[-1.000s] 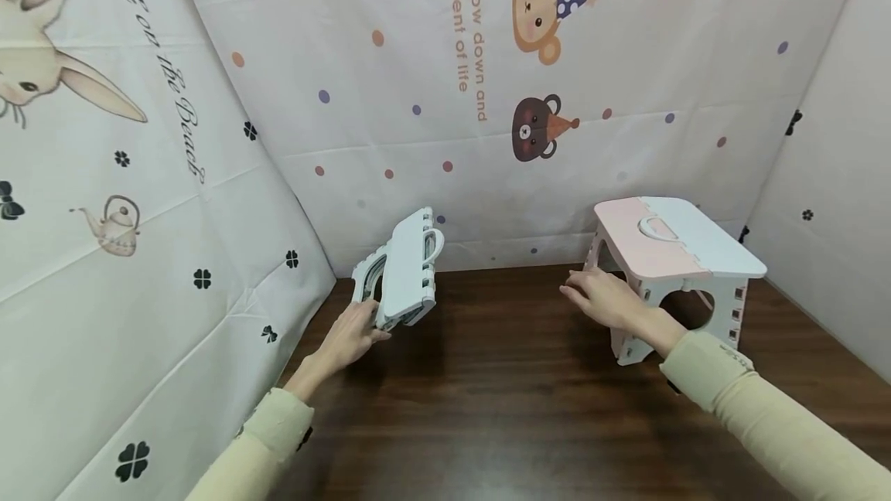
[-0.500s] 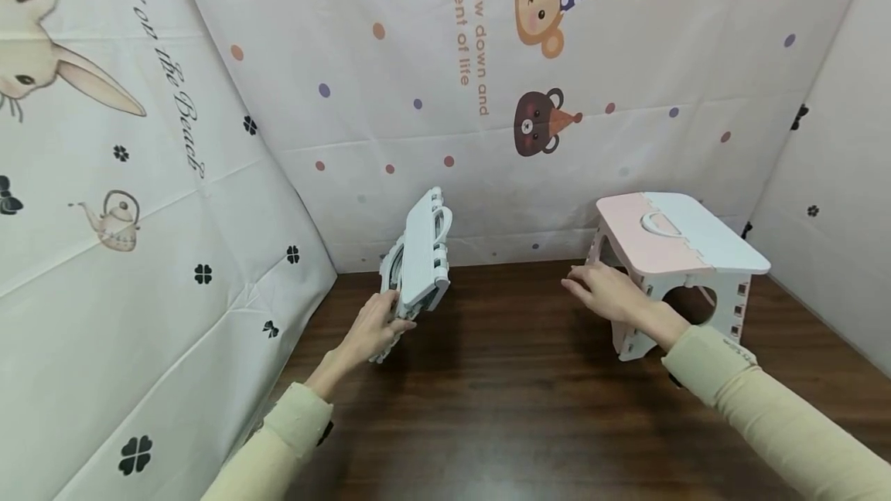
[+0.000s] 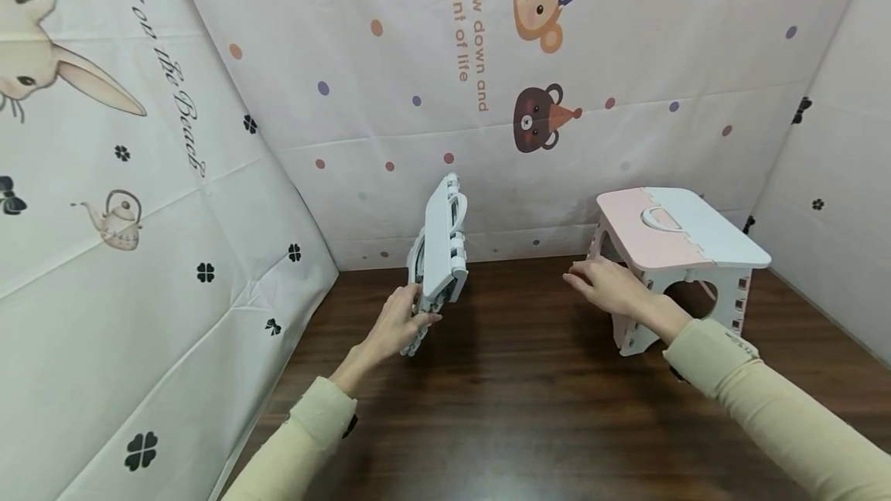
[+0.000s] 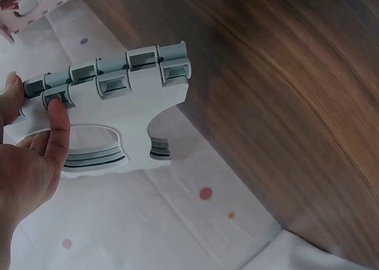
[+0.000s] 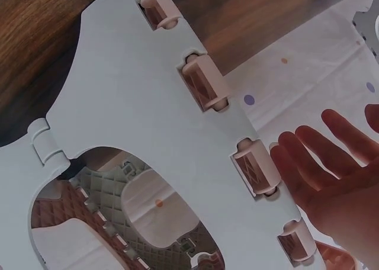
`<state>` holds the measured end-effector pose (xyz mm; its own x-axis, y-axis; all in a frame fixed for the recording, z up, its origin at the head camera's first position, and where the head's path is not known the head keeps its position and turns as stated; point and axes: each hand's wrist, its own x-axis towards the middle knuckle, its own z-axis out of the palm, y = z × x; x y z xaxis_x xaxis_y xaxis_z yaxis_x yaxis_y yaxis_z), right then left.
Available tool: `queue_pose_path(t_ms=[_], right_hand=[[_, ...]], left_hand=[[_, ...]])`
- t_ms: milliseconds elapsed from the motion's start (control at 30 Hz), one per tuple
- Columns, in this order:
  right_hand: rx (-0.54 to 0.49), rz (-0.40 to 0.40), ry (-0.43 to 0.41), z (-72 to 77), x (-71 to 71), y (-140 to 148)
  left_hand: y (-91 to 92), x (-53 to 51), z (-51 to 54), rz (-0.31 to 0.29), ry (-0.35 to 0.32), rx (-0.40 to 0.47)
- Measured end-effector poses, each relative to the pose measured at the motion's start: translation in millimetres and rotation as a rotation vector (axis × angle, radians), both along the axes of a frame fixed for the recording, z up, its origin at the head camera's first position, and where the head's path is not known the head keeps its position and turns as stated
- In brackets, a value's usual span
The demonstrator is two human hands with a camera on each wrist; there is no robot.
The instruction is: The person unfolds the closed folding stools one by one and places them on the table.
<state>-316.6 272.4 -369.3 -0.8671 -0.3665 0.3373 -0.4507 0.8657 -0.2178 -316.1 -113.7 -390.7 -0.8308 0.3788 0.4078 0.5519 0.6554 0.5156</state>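
A pale blue-white folding stool (image 3: 437,242), folded flat, is held up on edge by my left hand (image 3: 395,323). In the left wrist view, the thumb and fingers pinch the hinged edge of that folded stool (image 4: 127,107), beside the oval cut-out. A second folding stool, pink and white (image 3: 654,242), stands unfolded on its legs at the right. My right hand (image 3: 609,288) is beside its left side, fingers loosely extended and holding nothing. The right wrist view has the fingers (image 5: 302,157) close by the hinged corner of the leg panel (image 5: 130,98); contact cannot be told.
Both stools are over a dark brown wood-grain surface (image 3: 501,400). White cloth with printed animals and dots forms the back wall (image 3: 390,207), and similar cloth walls stand on the left (image 3: 181,292) and the right (image 3: 842,161).
My left hand has moved right with the folded stool, which has swung more upright and edge-on. The right hand and the unfolded stool have barely moved.
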Motion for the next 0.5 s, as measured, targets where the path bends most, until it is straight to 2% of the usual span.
queue_pose_path(t_ms=[267,500], right_hand=[[-0.001,0.009,-0.001,1.0,1.0,0.2],[0.001,0.018,-0.021,3.5,2.6,-1.8]], left_hand=[[20.2,-3.1,-0.8,-0.007,0.02,0.051],[40.2,-2.0,2.1,-0.057,-0.026,0.139]])
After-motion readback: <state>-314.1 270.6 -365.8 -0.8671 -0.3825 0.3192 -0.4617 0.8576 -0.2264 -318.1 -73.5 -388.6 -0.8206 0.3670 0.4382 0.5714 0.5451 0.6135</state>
